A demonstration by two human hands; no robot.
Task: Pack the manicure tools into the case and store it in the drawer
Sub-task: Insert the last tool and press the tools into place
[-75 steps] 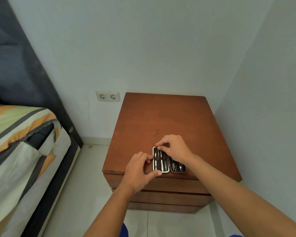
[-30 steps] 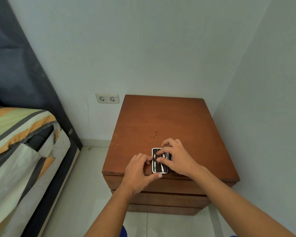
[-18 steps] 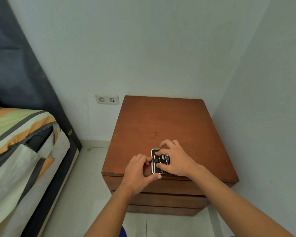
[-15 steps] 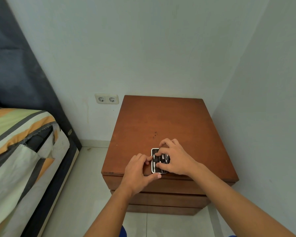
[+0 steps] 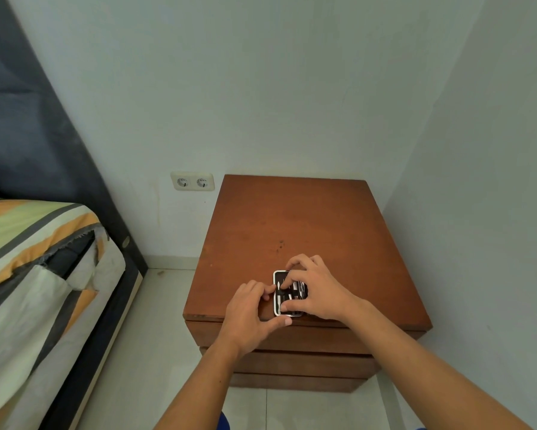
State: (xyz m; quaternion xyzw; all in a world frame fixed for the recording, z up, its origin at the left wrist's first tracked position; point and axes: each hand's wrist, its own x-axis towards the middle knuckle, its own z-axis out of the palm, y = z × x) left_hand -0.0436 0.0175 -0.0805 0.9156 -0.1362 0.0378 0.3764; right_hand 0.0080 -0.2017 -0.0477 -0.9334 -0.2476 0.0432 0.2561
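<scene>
Near the front edge of the nightstand, a little right of its middle, we see the manicure case lying on the brown top. Its white-rimmed, black-lined half shows on the left, with silvery manicure tools visible inside; the other half is mostly hidden, so we cannot tell how far it is folded over.

Our left hand grasps the case from its left side: curled fingers touch the left rim and the thumb reaches along the front edge of the case. Our right hand lies over the right part of the case, its fingers bent around the far end and its thumb pressed near the front, gripping that covered half.

Below the top, the drawer fronts sit flush and shut. On the wall beside the back left corner of the nightstand is a double socket. A bed with striped bedding stands at the left, well apart from the nightstand, on a pale tiled floor.
</scene>
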